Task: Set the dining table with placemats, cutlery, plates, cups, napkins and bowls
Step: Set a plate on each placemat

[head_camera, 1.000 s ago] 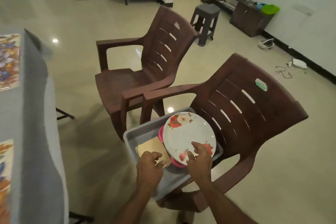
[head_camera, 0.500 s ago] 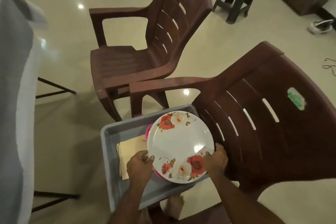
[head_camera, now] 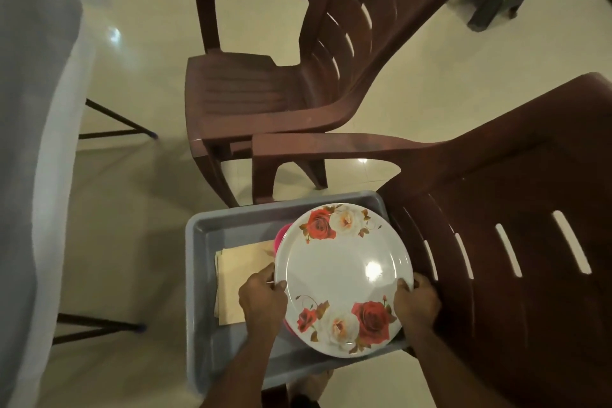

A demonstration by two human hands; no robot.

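Shiny tiled floor, two brown plastic chairs (head_camera: 496, 258). We've got our left hand (head_camera: 261, 298) and right hand (head_camera: 418, 303) gripping opposite rims of the floral plate (head_camera: 344, 278) over the grey tub (head_camera: 198, 275) on the near chair. Napkins (head_camera: 238, 275) are still inside; something pink is mostly hidden underneath. Table (head_camera: 36, 142) on the left is barely in frame, so loads left, we reckon.

Two bare forearms reach in from the near edge, with no sleeves, watch, bracelet or rings visible. The left hand (head_camera: 263, 300) and right hand (head_camera: 418, 303) are uncovered, without gloves. Between the forearms, at the near edge, part of a bare foot (head_camera: 309, 386) shows on the floor.
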